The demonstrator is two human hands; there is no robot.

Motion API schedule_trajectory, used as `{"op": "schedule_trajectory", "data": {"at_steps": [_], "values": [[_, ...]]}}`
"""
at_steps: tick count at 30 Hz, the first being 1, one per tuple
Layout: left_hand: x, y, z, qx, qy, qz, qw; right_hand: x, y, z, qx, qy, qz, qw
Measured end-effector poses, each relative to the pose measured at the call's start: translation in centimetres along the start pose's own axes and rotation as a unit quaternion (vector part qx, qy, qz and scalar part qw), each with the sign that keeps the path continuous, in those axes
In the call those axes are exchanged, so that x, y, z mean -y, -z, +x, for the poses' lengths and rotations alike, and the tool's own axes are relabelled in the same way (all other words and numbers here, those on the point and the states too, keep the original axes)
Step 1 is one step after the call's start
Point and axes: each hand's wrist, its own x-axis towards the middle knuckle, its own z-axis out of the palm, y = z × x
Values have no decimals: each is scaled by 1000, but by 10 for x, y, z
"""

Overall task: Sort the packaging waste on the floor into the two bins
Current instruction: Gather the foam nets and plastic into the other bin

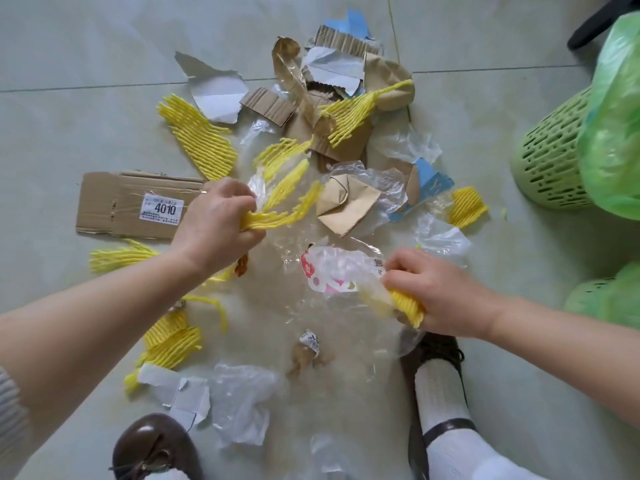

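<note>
Progress: early | left hand (216, 216) clamped on yellow foam netting (277, 209) | right hand (440, 292) clamped on foam and film | cardboard (114, 202), paper, plastic strewn on floor | green bin (550, 157) at right, contents unseen

Floor (104, 39) of large pale grey-green glossy tiles, lit softly and evenly. One thin grout line (86, 87) runs from nine o'clock to three o'clock; another runs toward twelve o'clock. A dark furniture base (595, 22) at two o'clock.
</note>
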Motion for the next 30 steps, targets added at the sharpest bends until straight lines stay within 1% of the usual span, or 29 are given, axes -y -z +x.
{"op": "schedule_trajectory", "data": {"at_steps": [4, 8, 11, 15, 19, 21, 25, 30], "values": [[-14, 26, -7, -31, 65, -43, 996, 16, 19, -2, -73, -64, 77, 992], [-30, 63, -21, -79, 64, -50, 994, 40, 46, -3, -149, -136, 150, 968], [-50, 94, -27, -99, 74, -30, 992, 56, 70, -10, -220, -200, 204, 933], [-96, 130, -31, -135, 15, -31, 990, 59, 96, -27, -296, -291, 234, 879], [-150, 154, -22, -113, -82, 11, 990, 58, 127, -50, -377, -298, 301, 824], [-177, 161, -10, -113, -110, 1, 988, 56, 147, -63, -412, -297, 322, 799], [-246, 167, 13, -129, -94, -97, 982, 41, 188, -93, -470, -305, 335, 758], [-327, 156, 47, -135, -58, -199, 969, 4, 231, -133, -516, -307, 339, 724]]}}
